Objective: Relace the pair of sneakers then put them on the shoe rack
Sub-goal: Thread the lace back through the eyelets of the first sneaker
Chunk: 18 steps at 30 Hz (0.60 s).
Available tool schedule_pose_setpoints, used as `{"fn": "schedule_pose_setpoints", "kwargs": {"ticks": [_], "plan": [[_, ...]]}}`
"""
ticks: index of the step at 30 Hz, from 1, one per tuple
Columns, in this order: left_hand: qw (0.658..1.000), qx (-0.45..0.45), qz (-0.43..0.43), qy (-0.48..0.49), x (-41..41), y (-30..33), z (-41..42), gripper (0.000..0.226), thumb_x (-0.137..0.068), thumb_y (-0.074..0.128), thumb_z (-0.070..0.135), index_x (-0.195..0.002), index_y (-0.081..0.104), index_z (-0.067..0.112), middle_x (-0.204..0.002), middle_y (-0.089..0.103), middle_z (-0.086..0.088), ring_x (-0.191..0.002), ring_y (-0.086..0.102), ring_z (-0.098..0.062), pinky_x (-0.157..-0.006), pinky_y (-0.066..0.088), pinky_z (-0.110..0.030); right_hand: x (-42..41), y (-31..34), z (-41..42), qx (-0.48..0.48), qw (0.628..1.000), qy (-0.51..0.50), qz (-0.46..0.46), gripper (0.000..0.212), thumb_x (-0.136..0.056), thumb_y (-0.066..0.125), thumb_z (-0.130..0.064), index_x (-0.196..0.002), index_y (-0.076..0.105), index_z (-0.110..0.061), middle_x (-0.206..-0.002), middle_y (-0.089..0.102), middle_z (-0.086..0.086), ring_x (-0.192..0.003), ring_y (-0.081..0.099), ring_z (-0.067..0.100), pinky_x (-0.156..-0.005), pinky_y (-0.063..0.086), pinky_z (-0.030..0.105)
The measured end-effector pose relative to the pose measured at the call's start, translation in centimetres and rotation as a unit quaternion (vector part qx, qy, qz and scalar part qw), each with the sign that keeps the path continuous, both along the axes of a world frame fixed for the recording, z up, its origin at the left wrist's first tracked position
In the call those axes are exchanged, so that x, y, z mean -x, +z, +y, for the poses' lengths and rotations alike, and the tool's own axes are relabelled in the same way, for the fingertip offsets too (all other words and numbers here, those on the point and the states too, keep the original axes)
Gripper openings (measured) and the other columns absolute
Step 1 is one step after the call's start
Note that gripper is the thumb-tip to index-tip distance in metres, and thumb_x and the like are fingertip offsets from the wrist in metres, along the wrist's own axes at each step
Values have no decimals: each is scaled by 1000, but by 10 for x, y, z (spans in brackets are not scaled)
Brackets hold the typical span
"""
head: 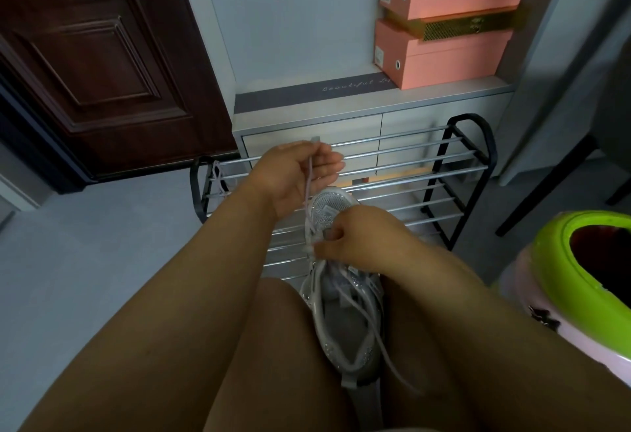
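Your left hand (293, 175) pinches the lace (309, 189) taut above the sneaker (345, 322) wedged between your knees; your right hand (355, 243) grips its eyelets, just before the shoe rack (454, 172).

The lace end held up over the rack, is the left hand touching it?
Touching. The head view shows the left hand pinching the lace near its tip, with the strand running taut down to the sneaker between the knees.
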<state>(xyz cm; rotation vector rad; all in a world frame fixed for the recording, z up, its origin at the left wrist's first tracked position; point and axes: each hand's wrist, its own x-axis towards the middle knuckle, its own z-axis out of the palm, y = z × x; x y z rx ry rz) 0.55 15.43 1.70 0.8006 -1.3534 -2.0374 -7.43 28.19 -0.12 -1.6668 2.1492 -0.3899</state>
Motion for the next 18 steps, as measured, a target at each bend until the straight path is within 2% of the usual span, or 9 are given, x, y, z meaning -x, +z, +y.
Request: {"fn": "schedule_pose_setpoints", "kwargs": {"ticks": [1, 3, 5, 7, 8, 11, 13, 15, 18], "plan": [[1000, -16, 11, -1, -2, 0, 1, 26, -99, 45, 17, -84, 61, 4, -82, 72, -11, -83, 71, -23, -86, 56, -36, -4, -1, -2, -15, 1000, 8, 11, 44, -77, 63, -54, -56, 53, -17, -54, 50, -2, -61, 54, 15, -54, 35, 24], [999, -31, 17, -4, -5, 1, 2, 27, -99, 44, 19, -84, 62, 5, -84, 71, -11, -85, 71, -23, -86, 56, -37, -7, -1, -3, -49, 998, 17, -29, 36, -78, 66, -40, -56, 52, -16, -54, 49, 0, -59, 52, 18, -53, 37, 24], [999, -38, 1, -12, -8, 1, 3, 29, -99, 44, 22, -82, 62, 8, -83, 72, -8, -87, 70, -21, -88, 54, -41, -4, 0, -2, -70, 985, -16, -156, 27, -81, 67, -28, -62, 59, -11, -50, 50, 2, -46, 48, 16, -46, 40, 21], [998, -58, -21, -14, -11, -1, 4, 32, -100, 43, 26, -77, 60, 12, -82, 72, -6, -87, 70, -19, -90, 52, -43, 2, -1, -2, -79, 948, -82, -296, 19, -86, 60, -15, -69, 62, -8, -44, 44, 4, -31, 36, 13, -35, 30, 15], [997, -73, -27, -13, -12, -3, 5, 33, -100, 42, 27, -75, 59, 13, -82, 72, -5, -87, 69, -18, -91, 51, -44, 4, -2, -2, -81, 937, -102, -323, 19, -88, 55, -11, -72, 62, -7, -43, 41, 5, -27, 31, 12, -33, 26, 13], [993, -108, -39, 4, -13, -10, 6, 37, -101, 38, 29, -72, 55, 14, -79, 72, -6, -86, 68, -20, -90, 49, -44, 2, -3, -5, -94, 951, -117, -270, 22, -90, 50, -11, -70, 58, -4, -36, 44, 2, -22, 34, 12, -34, 27, 12], [991, -120, -49, 16, -14, -14, 8, 38, -102, 36, 30, -71, 53, 15, -77, 72, -6, -82, 68, -19, -83, 52, -39, -2, -2, -8, -120, 948, -113, -274, 30, -92, 45, -9, -63, 50, -4, -30, 41, 0, -21, 32, 11, -33, 26, 11], [990, -132, -50, 23, -15, -17, 11, 38, -102, 36, 31, -71, 52, 16, -74, 72, -4, -71, 70, -16, -70, 57, -32, -4, -2, -11, -165, 919, -114, -340, 37, -95, 38, -9, -58, 41, -6, -28, 37, -1, -20, 28, 9, -31, 20, 8], [989, -135, -51, 30, -16, -20, 14, 37, -102, 35, 30, -72, 51, 15, -69, 71, -4, -60, 69, -14, -56, 56, -25, -1, -4, -18, -236, 841, -114, -474, 36, -99, 31, -15, -64, 36, -11, -31, 35, -4, -21, 25, 5, -26, 15, 9]]}}
